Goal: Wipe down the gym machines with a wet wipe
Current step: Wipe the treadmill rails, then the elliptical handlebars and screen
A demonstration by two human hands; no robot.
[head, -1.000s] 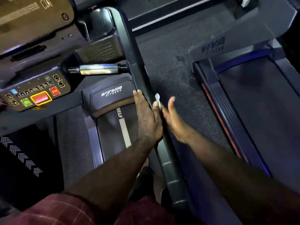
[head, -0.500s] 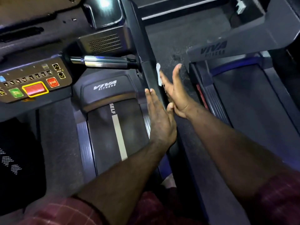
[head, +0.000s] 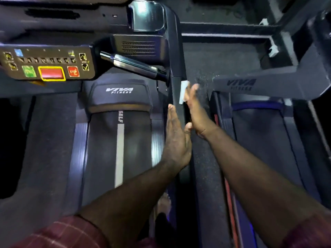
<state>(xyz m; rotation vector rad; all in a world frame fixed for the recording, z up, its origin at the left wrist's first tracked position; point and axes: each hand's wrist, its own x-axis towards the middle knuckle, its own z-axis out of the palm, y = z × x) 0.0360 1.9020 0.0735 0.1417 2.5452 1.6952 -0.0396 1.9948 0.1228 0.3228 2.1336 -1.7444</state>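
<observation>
Right hand (head: 194, 111), fingers straight, presses the white wet wipe (head: 183, 92) flat against the treadmill upright (head: 176, 72). Left hand (head: 176, 140), fingers straight and together, rests flat on the opposite face, nearer the person.

left grip (head: 176, 140): flat, fingers straight; right grip (head: 196, 111): flat, fingers extended | both stretched forward, side by side

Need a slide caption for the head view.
Right hand presses a white wipe against the treadmill upright; left hand flat on its other side.
</observation>
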